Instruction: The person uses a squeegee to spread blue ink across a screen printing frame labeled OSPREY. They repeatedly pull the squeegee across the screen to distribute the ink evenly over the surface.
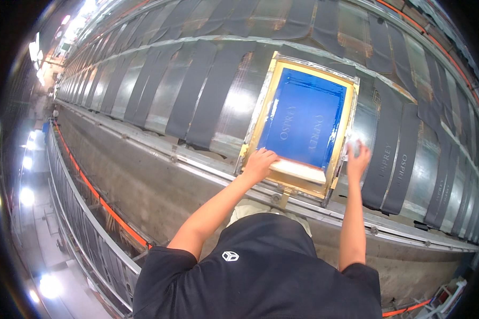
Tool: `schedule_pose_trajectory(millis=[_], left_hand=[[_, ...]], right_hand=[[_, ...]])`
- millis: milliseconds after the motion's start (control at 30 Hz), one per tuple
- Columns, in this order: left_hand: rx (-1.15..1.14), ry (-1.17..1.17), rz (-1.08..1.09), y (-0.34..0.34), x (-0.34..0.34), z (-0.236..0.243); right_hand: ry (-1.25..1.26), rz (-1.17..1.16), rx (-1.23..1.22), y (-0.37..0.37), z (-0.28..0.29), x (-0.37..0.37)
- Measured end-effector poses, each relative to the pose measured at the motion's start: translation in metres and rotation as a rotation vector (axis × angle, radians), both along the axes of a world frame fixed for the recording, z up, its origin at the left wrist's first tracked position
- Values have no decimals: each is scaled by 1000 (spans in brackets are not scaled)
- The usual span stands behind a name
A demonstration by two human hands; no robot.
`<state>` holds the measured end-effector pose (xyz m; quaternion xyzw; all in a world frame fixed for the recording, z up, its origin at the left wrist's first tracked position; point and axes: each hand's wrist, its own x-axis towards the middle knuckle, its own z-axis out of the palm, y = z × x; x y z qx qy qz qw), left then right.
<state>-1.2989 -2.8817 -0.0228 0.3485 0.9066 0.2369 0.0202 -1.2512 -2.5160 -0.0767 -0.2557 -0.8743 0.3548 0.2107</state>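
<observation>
A screen-printing frame [350, 101] with a yellow-taped border and blue mesh [308, 114] lies on the long table ahead of me. Pale lettering shows in the mesh. Along the frame's near end rests a squeegee [300, 171] with a light-coloured handle. My left hand [259, 165] is closed over the squeegee's left end. Just beyond the frame's right edge is my right hand [360, 158], its fingers pinched round a small whitish, partly see-through wad [352, 145]. Blur keeps me from telling what this wad is.
Dark fabric strips [203, 90] lie in rows across the shiny table; printed strips [391, 159] are to the right of the frame. A metal rail [213, 174] runs along the table's near edge. At left stands a railing [72, 207] beside an orange line [98, 196].
</observation>
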Motion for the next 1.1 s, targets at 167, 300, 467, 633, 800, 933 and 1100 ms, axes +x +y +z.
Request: schedule_pose_trajectory(millis=[167,300,467,633,800,933,1100], left_hand=[[-6,-105,-69,-6,1,-18],[63,-122,-37,-31,10,-11],[2,-137,26,-108,-20,5],[-56,-68,13,-254,-98,6],[-150,-104,-54,-358,-154,16],[-159,-7,-114,-387,-174,-5],[-76,-1,-46,-412,-169,-22]], right_hand=[[46,-119,-184,50,-55,-55],[88,-172,-140,30,-22,-66],[201,-135,-120,-69,-11,-111],[145,-157,-270,-243,-2,-176],[102,-162,-289,-356,-5,-215],[125,-170,-241,-378,-27,-228],[45,-162,-373,-411,-29,-251]])
